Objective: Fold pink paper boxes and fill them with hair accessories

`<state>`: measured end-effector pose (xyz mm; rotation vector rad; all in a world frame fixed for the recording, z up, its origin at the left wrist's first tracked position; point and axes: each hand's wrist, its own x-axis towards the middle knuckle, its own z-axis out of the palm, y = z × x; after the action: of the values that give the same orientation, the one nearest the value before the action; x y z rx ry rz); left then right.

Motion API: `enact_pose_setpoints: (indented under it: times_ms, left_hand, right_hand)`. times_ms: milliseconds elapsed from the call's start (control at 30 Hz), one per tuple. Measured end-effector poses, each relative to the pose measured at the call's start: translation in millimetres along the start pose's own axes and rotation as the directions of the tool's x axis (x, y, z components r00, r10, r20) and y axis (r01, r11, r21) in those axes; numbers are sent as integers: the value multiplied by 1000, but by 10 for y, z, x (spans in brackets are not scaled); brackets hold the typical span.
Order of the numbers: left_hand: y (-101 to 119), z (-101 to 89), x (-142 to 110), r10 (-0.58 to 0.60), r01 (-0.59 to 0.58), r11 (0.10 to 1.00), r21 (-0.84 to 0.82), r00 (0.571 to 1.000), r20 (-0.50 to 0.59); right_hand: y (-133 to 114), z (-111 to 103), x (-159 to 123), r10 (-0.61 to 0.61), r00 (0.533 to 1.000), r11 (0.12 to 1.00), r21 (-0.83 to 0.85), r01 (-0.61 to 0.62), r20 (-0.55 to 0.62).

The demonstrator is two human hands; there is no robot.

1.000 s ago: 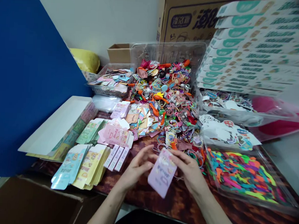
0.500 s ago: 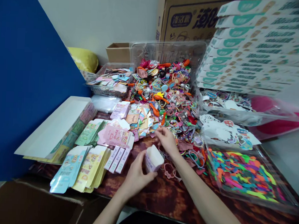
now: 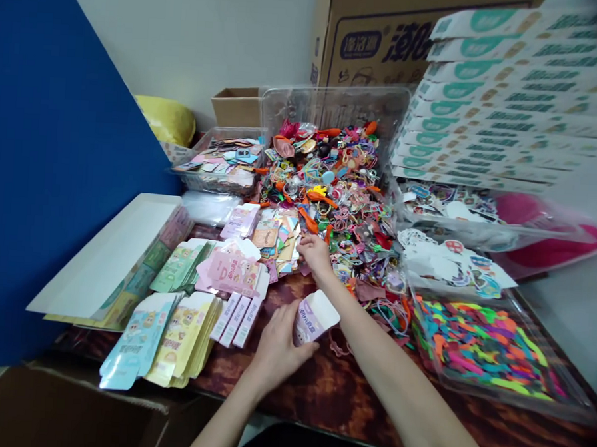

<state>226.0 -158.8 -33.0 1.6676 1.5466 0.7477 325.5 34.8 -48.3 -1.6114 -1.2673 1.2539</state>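
My left hand (image 3: 278, 350) grips a small folded carton of pale pink card (image 3: 313, 319), its white flap standing open at the top. My right hand (image 3: 317, 256) reaches out over the table and its fingertips touch the front edge of a heaped pile of hair ties, rubber bands and small trinkets (image 3: 328, 185). Paper cutouts (image 3: 282, 239) lie just left of those fingers. Flat pink carton blanks (image 3: 233, 270) and several narrow pink strips (image 3: 236, 320) sit to the left of my hands.
Stacks of flat pastel carton blanks (image 3: 172, 337) and a white board (image 3: 107, 253) lie at the left, before a blue panel (image 3: 56, 171). Clear trays hold paper pieces (image 3: 221, 163), stickers (image 3: 451, 261) and bright cutouts (image 3: 482, 346). Printed flat boxes (image 3: 500, 94) are stacked at the upper right.
My right hand has let go of the carton and moved forward to the pile. My left hand now holds the carton alone, tilted with its open flap toward the upper right.
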Motion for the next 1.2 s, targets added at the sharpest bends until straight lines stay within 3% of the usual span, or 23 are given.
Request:
enact_pose_setpoints:
  times_ms: [167, 300, 467, 567, 667, 833, 933, 1033, 1200]
  left_hand:
    - [-36, -33, -1, -17, 17, 999, -35, 1000, 9]
    - [-6, -43, 22, -45, 44, 998, -51, 999, -7]
    - [25, -32, 60, -42, 41, 998, -54, 999, -22]
    - [30, -6, 105, -50, 47, 998, -35, 995, -84]
    - [38, 4, 148, -53, 52, 999, -14, 991, -120]
    - [50, -63, 106, -19, 32, 992, 122, 994, -106]
    - [72, -100, 46, 44, -43, 977, 209, 999, 2]
    - [107, -91, 17, 55, -70, 983, 171, 994, 93]
    - [184, -43, 8, 34, -42, 996, 81, 995, 97]
  right_hand:
    - [-72, -35, 41, 38, 999, 999, -13, -38, 32]
    - [-182, -121, 43, -64, 997, 998, -5, 64, -43]
    - [-313, -630, -331, -296, 936, 952, 16, 304, -191]
    - [-279, -957, -746, -333, 919, 923, 127, 364, -209]
    - [-89, -1151, -1138, -213, 973, 940, 253, 229, -89]
    - [279, -1282, -1493, -57, 998, 959, 276, 63, -31]
    - [339, -1305, -1597, -42, 994, 953, 295, 70, -100]
    - [337, -1281, -1703, -65, 984, 961, 255, 107, -166]
    - [406, -1232, -1839, -93, 988, 969, 217, 118, -122]
